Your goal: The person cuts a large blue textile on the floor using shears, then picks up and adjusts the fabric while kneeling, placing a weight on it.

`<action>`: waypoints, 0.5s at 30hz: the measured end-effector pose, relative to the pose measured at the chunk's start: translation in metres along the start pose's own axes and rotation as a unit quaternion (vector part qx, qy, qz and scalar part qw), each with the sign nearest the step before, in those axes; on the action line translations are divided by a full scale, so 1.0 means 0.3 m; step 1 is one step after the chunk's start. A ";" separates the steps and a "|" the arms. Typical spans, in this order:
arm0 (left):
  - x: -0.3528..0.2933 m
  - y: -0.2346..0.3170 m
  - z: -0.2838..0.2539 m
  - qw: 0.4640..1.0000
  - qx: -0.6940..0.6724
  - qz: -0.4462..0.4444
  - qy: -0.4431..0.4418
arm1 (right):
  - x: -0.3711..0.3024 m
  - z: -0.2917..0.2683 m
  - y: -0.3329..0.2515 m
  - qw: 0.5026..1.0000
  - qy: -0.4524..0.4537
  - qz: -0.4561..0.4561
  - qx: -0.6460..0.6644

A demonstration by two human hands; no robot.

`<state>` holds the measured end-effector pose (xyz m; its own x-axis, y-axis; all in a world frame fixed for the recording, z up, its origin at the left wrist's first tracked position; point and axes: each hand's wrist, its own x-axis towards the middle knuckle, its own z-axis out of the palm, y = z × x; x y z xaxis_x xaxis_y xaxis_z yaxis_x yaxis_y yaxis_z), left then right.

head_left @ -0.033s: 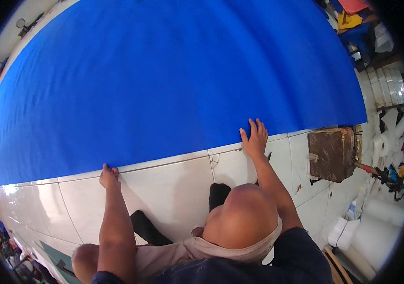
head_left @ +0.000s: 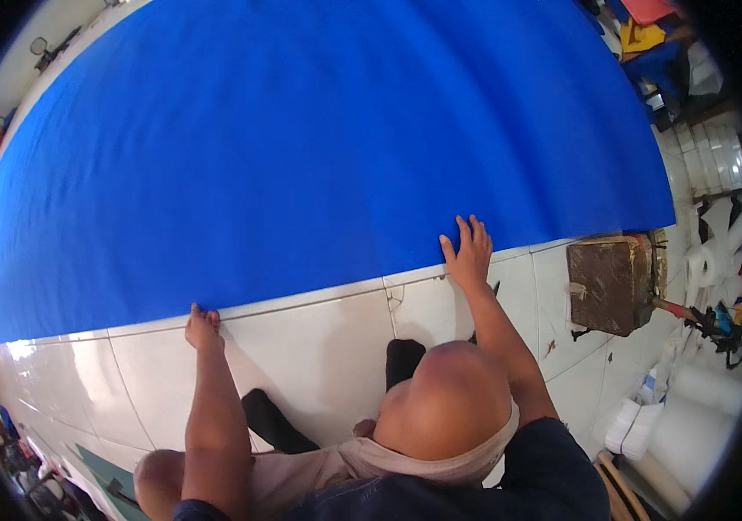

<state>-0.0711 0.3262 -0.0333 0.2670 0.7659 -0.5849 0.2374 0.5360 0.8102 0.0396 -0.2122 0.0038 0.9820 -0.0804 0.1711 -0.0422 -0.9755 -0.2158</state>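
A large sheet of blue cloth (head_left: pixel 301 156) lies spread over the tiled floor, its near edge running straight in front of me. My left hand (head_left: pixel 203 327) is at that edge on the left, fingers curled in a pinch on the cloth's border. Farther right, my right hand (head_left: pixel 470 253) rests with spread fingers on the cloth near the same edge, holding nothing. Soft folds run through the cloth's right half, and its right corner comes close to a brown block.
The brown taped block (head_left: pixel 610 285) sits on the white floor tiles (head_left: pixel 327 317) at the right. White foam rolls (head_left: pixel 692 434) lie at the lower right, with piled materials along the right side. My feet and bent knees are close behind the cloth's edge.
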 end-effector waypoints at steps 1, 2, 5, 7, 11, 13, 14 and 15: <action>-0.012 0.002 -0.003 1.000 -0.010 0.002 -0.002 | 0.028 0.005 -0.008 1.000 0.013 -0.009 0.000; -0.021 0.008 -0.003 1.000 -0.020 0.004 -0.004 | 0.062 0.010 -0.016 1.000 0.011 0.002 -0.005; -0.033 0.014 -0.026 0.998 -0.021 -0.013 -0.054 | 0.131 0.029 -0.018 0.999 0.004 0.027 -0.022; -0.028 0.016 -0.046 0.998 -0.015 -0.011 -0.061 | 0.161 0.030 -0.019 0.999 0.007 0.018 -0.033; -0.020 0.012 -0.045 0.998 -0.019 -0.011 -0.060 | 0.156 0.015 0.003 1.000 0.015 -0.005 -0.011; -0.007 0.006 -0.057 0.996 -0.020 -0.019 -0.079 | 0.147 0.018 0.008 0.999 0.025 -0.015 -0.014; -0.006 0.001 -0.067 0.994 -0.019 -0.027 -0.103 | 0.141 0.024 0.005 0.999 0.030 -0.016 -0.015; -0.001 0.000 -0.071 0.991 -0.019 -0.034 -0.128 | 0.140 0.026 -0.002 0.999 0.036 -0.018 -0.017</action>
<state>-0.0913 0.3335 -0.0324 0.4804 0.6147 -0.6256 0.2298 0.6001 0.7662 0.0823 -0.2135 0.0036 0.9672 -0.0592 0.2472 -0.0154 -0.9844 -0.1755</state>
